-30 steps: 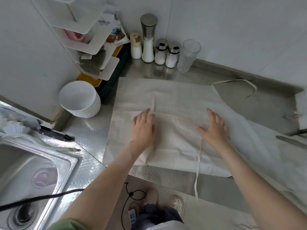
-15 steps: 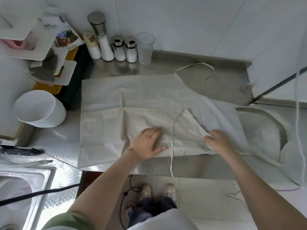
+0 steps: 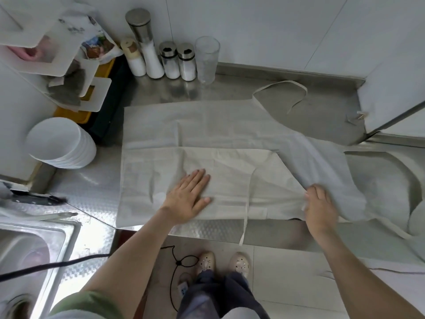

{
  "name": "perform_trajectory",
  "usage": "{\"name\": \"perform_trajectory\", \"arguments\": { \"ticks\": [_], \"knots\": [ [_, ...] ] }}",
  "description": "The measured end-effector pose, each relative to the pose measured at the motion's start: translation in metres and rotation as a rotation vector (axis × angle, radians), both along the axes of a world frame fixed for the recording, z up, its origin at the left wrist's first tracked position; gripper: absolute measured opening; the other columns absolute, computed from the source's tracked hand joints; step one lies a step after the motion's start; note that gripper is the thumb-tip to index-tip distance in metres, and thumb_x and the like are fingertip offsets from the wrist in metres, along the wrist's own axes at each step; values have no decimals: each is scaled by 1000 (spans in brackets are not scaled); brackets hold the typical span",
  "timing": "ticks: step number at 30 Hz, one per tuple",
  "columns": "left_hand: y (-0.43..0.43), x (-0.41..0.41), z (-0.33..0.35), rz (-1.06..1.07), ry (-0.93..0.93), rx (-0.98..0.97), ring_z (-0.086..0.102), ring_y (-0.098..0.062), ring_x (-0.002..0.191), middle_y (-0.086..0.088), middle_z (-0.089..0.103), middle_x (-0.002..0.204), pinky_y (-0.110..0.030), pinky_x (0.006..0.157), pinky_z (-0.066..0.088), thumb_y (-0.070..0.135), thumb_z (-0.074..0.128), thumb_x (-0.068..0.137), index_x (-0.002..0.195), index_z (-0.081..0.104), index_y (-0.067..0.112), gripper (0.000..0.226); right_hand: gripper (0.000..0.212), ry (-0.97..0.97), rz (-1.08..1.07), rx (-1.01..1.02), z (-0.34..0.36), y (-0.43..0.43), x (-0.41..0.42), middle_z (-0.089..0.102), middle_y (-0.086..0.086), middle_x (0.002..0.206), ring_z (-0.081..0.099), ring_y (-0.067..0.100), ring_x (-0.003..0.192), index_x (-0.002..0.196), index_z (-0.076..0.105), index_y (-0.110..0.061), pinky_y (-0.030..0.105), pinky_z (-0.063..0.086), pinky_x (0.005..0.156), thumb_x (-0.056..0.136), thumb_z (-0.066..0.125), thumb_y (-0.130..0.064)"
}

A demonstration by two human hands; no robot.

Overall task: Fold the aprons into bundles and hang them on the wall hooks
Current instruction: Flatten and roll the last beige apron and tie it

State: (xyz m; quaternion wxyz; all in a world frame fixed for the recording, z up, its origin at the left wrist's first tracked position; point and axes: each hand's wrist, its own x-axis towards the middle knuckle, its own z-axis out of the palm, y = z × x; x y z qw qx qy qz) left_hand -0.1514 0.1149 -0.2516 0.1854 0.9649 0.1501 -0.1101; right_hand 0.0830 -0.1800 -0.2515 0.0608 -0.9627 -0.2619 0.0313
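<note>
I have the apron [image 3: 207,125] spread on the steel counter [image 3: 161,90], its long axis running left to right, with the near long edge already folded over toward the far side. My left hand [image 3: 187,199] lies flat on that folded panel, fingers straight and spread, pressing it down. My right hand [image 3: 322,206] is at the right end of the panel, where the cloth narrows toward the bib, with its fingers curled onto the fabric edge (the thumb is hidden, so I judge it a pinch rather than see one).

Everything still to be folded lies right of that grip, so I expect the right hand to carry it leftward toward the pinning hand. A waist tie [image 3: 245,217] hangs off the near counter edge between my hands and could snag.

The cloth's right end runs out of frame, and I cannot tell whether it belongs to this apron. No wall hooks are in view.
</note>
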Motion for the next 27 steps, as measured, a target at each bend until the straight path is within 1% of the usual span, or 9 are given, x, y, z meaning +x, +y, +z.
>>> {"name": "perform_trajectory", "arguments": {
  "ticks": [3, 6, 11, 13, 15, 17, 19, 21, 27],
  "knots": [
    [-3, -5, 3, -235, -22, -34, -14, -11, 147, 3, -12, 160, -32, 120, -10, 81, 18, 84, 153, -11, 26, 93, 28, 67, -204, -88, 5, -19, 14, 50, 25, 115, 57, 42, 93, 105, 56, 3, 49, 48, 65, 78, 60, 8],
    [-2, -16, -2, -366, -58, 40, -12, -13, 148, -1, -10, 161, -32, 119, -11, 80, 24, 85, 155, -6, 19, 97, 20, 78, -251, -168, 13, -24, 30, 44, 25, 123, 55, 44, 100, 110, 51, 5, 49, 46, 74, 90, 51, 0],
    [10, -24, 1, -321, -136, 202, -5, -18, 148, -10, 6, 160, -31, 120, -7, 23, 20, 103, 154, 6, 10, 55, 27, 78, -269, -248, 10, -19, 27, 39, 24, 131, 53, 41, 107, 118, 48, 5, 45, 44, 78, 94, 48, -7],
    [21, -34, 6, -236, -90, 200, -2, -20, 149, -10, 0, 160, -26, 119, -9, 2, 36, 96, 150, -3, 10, 67, 33, 77, -252, -320, 8, -21, 26, 37, 23, 133, 50, 38, 112, 121, 47, 5, 44, 47, 82, 89, 51, -2],
    [34, -48, 10, -186, -107, 215, 15, -25, 148, -13, 12, 160, -28, 117, 9, -8, 52, 88, 149, 4, 7, 79, 33, 90, -266, -293, 8, -19, 29, 38, 25, 133, 49, 39, 112, 121, 47, 7, 45, 44, 83, 89, 52, -1],
    [40, -56, 21, -148, 32, 226, 17, -24, 147, -9, 10, 161, -29, 118, 21, -8, 41, 91, 152, 7, 6, 71, 30, 82, -266, -253, 9, -13, 29, 39, 26, 132, 49, 40, 112, 120, 47, 8, 45, 43, 84, 92, 50, -4],
    [37, -48, 29, -180, -36, 237, 45, -29, 133, -15, 38, 151, -38, 107, 43, -4, 38, 85, 142, 39, -2, 57, 26, 46, -264, -175, 10, -6, 27, 43, 30, 124, 48, 43, 110, 114, 51, 10, 48, 41, 85, 96, 44, -8],
    [25, -28, 32, -252, -134, 256, 60, -32, 114, -17, 60, 129, -41, 101, 47, 13, 35, 92, 118, 62, -2, 40, 31, 42, -289, -56, 11, 2, 19, 49, 34, 113, 50, 45, 104, 106, 52, 11, 51, 39, 86, 96, 41, -16],
    [-47, 70, 31, -487, -95, 219, 49, -28, 130, -15, 50, 141, -41, 116, 28, 48, 45, 86, 134, 45, 4, 66, 62, 94, 9, -16, 19, 10, 1, 50, 15, 133, 45, 31, 117, 130, 44, -8, 41, 25, 99, 86, 31, -51]
  ]
}}
